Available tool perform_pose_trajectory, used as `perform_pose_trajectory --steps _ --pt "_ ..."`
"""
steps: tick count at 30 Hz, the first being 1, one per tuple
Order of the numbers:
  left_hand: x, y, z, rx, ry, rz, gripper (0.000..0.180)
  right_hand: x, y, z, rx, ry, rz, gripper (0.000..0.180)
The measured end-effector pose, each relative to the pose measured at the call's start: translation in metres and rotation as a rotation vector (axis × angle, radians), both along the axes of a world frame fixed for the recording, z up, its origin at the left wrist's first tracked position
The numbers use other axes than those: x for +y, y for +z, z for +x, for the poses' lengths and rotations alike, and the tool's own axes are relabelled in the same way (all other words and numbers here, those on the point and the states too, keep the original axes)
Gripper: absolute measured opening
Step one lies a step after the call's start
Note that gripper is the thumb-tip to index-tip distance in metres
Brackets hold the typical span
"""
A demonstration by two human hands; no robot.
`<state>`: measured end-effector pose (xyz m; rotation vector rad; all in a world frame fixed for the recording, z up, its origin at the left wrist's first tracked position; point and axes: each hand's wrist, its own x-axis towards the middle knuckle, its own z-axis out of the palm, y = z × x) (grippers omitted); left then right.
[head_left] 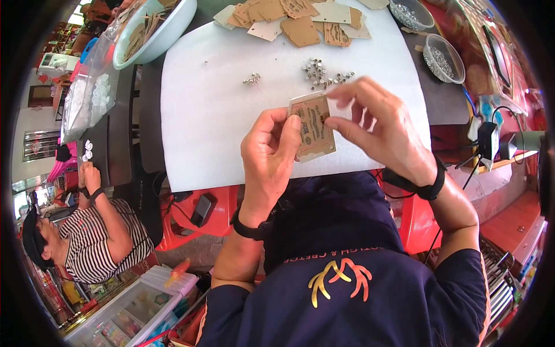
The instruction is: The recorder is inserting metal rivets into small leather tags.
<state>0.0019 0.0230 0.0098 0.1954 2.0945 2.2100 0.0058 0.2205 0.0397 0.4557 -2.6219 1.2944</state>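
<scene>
My left hand [270, 153] grips a small brown printed card [312, 124] above the white work surface, thumb across its front. A pale or clear layer shows along the card's top and bottom edges. My right hand [376, 118] is at the card's right side, thumb at its edge and bent fingers near the top corner. Those fingertips are slightly blurred, and thumb and forefinger are apart. Beyond the card lie a loose cluster of small silvery metal pieces [317, 70] and a smaller pile of metal bits [252, 78].
Several brown and whitish cards [300, 32] are heaped at the far edge of the white sheet [202, 115]. Two clear bowls of metal bits [444, 58] stand at right. A pale basin [167, 34] and plastic bag [87, 104] are left, near a person in stripes [107, 243].
</scene>
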Motion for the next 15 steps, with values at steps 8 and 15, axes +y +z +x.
perform_pose_trajectory --steps 8,15 --pt "-0.009 0.01 -0.007 -0.055 -0.305 -0.134 0.019 0.008 0.007 -0.015 -0.294 0.214 -0.101 0.025" --pt "0.003 -0.001 0.008 -0.015 -0.162 0.306 0.044 -0.007 -0.021 -0.002 -0.474 0.007 -0.811 0.026"
